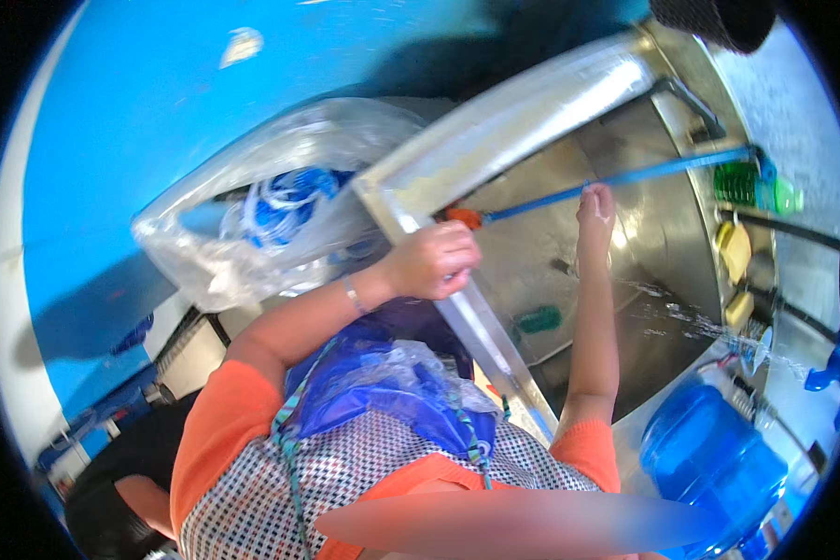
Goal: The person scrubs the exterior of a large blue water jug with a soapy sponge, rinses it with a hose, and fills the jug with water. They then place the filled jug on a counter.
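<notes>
My left hand point(436, 259) is closed in a fist at the near left rim of a metal sink point(495, 341). What it holds, if anything, is hidden. Over the basin my right arm reaches out, and my right hand point(595, 210) is closed, its top right at a long blue rod point(663, 170). I cannot tell whether the fingers grip the rod or only meet it. The rod slants across the sink and has an orange end piece point(464, 217) just beyond my left hand. A green object point(539, 320) lies on the basin floor. Water point(681, 317) sprays in from the right.
A clear plastic bag point(294, 126) with blue and white contents stands left of the sink. Along the right ledge are a green bottle point(751, 189), yellow sponges point(735, 250) and a blue tap point(833, 371). A large blue water jug point(714, 448) sits at the lower right.
</notes>
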`<move>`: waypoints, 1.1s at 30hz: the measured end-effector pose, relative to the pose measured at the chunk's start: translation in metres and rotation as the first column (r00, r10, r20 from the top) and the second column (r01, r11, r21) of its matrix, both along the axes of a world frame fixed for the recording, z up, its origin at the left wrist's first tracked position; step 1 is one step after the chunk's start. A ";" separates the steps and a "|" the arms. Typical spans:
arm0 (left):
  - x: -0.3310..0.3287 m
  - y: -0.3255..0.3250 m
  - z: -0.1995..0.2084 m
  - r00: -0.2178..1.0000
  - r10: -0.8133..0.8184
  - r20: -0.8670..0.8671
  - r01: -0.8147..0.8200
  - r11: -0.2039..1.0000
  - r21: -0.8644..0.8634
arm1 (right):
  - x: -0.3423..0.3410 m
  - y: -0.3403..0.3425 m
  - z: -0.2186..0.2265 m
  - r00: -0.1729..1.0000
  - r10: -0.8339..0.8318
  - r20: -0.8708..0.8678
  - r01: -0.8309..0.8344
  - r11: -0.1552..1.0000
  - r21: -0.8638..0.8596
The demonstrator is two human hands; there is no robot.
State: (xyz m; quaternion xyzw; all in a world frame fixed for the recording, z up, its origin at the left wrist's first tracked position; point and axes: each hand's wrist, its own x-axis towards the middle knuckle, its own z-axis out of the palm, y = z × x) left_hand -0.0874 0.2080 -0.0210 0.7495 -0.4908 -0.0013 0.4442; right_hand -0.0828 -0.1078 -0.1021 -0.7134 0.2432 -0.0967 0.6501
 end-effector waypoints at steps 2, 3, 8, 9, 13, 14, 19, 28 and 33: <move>-0.002 0.006 0.001 0.998 -0.067 0.018 0.068 0.997 -0.030 | 0.031 0.077 0.080 0.936 0.221 0.274 -0.098 0.912 -0.399; -0.004 0.008 0.003 0.992 -0.123 -0.013 0.123 0.991 0.048 | 0.042 0.114 0.111 0.907 0.303 0.293 -0.160 0.891 -0.425; -0.016 0.031 0.023 0.966 -0.250 -0.067 0.255 0.963 0.083 | 0.071 0.298 0.157 0.495 0.843 0.209 -0.524 0.482 -0.702; -0.018 0.038 0.028 0.967 -0.243 -0.082 0.248 0.966 0.070 | 0.071 0.320 0.153 0.410 0.910 0.056 -0.631 0.328 -0.703; -0.016 0.069 0.048 0.964 -0.217 -0.151 0.238 0.962 0.134 | 0.088 0.361 0.141 0.443 0.886 -0.134 -0.743 0.279 -0.608; -0.014 0.076 0.051 0.964 -0.209 -0.163 0.238 0.954 0.180 | 0.093 0.363 0.141 0.421 0.901 -0.104 -0.740 0.275 -0.614; -0.010 0.093 0.063 0.967 -0.203 -0.157 0.224 0.965 0.133 | 0.098 0.367 0.154 0.443 0.842 -0.308 -0.776 0.188 -0.602; -0.001 0.089 0.061 0.931 -0.344 -0.119 0.364 0.892 0.269 | 0.085 0.332 0.156 0.486 0.857 -0.169 -0.714 0.278 -0.643; 0.015 0.075 0.076 0.884 -0.428 -0.187 0.459 0.872 0.170 | 0.049 0.196 0.185 0.711 0.702 0.038 -0.673 0.694 -0.256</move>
